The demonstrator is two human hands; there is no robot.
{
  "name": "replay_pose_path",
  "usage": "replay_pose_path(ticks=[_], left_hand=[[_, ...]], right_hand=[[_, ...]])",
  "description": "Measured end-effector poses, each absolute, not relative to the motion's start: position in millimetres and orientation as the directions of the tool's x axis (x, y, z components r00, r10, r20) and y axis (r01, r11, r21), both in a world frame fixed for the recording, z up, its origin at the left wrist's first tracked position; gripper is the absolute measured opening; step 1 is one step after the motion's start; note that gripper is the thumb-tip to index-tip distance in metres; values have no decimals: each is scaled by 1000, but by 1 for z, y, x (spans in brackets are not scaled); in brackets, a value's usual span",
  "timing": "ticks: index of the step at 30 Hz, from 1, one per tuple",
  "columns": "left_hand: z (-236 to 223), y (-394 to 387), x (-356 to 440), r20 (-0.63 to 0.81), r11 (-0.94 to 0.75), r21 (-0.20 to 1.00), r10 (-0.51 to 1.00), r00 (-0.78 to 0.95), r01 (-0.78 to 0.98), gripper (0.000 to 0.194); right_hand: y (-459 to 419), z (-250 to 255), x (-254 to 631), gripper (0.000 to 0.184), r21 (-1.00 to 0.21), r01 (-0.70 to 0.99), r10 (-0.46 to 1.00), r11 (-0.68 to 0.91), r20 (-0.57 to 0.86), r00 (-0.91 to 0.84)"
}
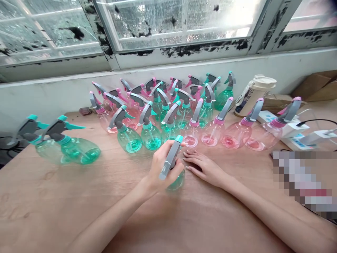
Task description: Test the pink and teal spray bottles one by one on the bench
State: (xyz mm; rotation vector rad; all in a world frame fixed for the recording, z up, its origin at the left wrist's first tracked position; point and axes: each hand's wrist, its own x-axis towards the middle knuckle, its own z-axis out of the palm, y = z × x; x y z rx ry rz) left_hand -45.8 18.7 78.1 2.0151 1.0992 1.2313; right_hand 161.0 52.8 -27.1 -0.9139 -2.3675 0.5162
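Note:
Around the neck of a green spray bottle [177, 182], my left hand [163, 163] is closed, just below its grey and teal spray head. The bottle is close to upright in front of me; its upper body is hidden by the fingers. My right hand [205, 166] lies flat on the wooden table [105, 211] just right of that bottle, fingers stretched and holding nothing. Ahead of both hands stand a green spray bottle [151, 137] and a pink spray bottle [191, 136], part of a front row, with more pink and green ones packed behind.
Two green spray bottles [80, 149] stand apart at the left. A lidded cup [254, 93], a power strip [296, 138] with plugs and cables, and a cardboard box [316, 86] are at the right. A wall and window [181, 21] bound the table's back. A blurred patch covers the right edge.

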Motion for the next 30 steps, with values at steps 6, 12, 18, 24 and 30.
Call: replay_pose_path(ticks=[6, 12, 18, 24, 30], left_hand=[[87, 16, -42, 435, -486, 759, 873, 218, 433, 6], [88, 16, -42, 440, -491, 760, 871, 218, 425, 9], [83, 11, -42, 467, -505, 765, 863, 195, 400, 25], [80, 9, -41, 458, -489, 771, 871, 177, 408, 27], [73, 13, -44, 472, -511, 773, 859, 198, 375, 29]], right_hand=[[53, -25, 161, 35, -523, 494, 702, 694, 341, -626], [52, -24, 161, 34, -515, 513, 708, 687, 316, -631], [51, -26, 162, 36, -520, 506, 711, 689, 345, -613], [52, -25, 162, 36, -522, 507, 711, 686, 336, -617], [52, -25, 162, 36, -527, 507, 714, 682, 332, -616]])
